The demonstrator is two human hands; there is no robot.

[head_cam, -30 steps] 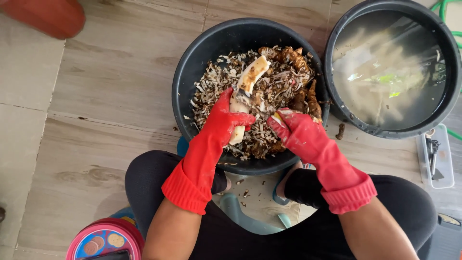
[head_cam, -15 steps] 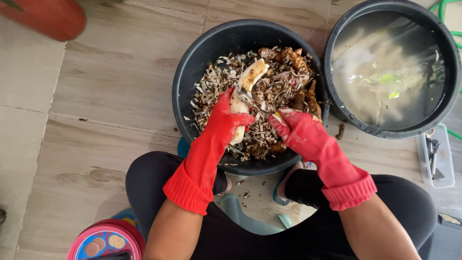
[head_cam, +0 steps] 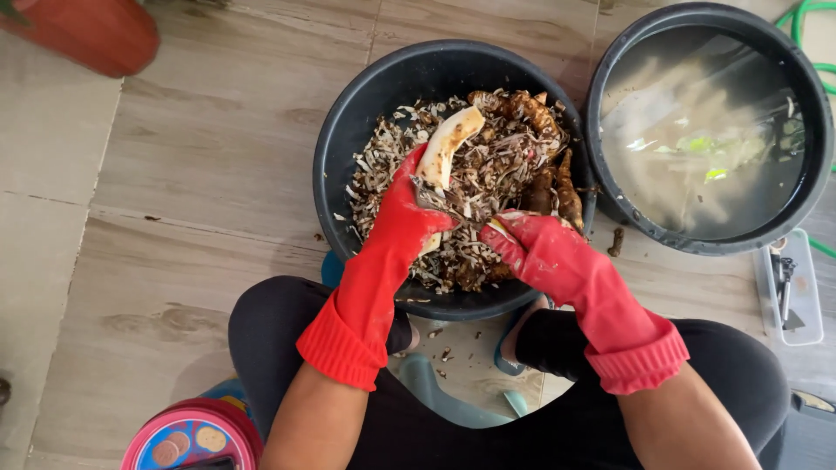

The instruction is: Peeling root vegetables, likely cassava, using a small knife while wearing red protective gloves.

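Both my hands wear red rubber gloves. My left hand (head_cam: 409,218) grips a long root (head_cam: 446,144), pale where its skin is off, held over a dark round basin (head_cam: 348,130). The basin holds a heap of brown and white peelings (head_cam: 488,174) and several unpeeled brown roots (head_cam: 549,148) on its right side. My right hand (head_cam: 544,248) is closed over a small tool at the root's lower end; the tool is mostly hidden by the glove.
A second dark basin (head_cam: 810,104) at the right holds cloudy water with pale peeled pieces. A small clear box (head_cam: 788,287) lies by it. A red pot (head_cam: 83,30) stands top left, a pink tin (head_cam: 192,435) bottom left, a green hose (head_cam: 805,17) top right.
The root in my left hand has tilted slightly and my right hand has shifted a little along its lower end. Everything else stays put.
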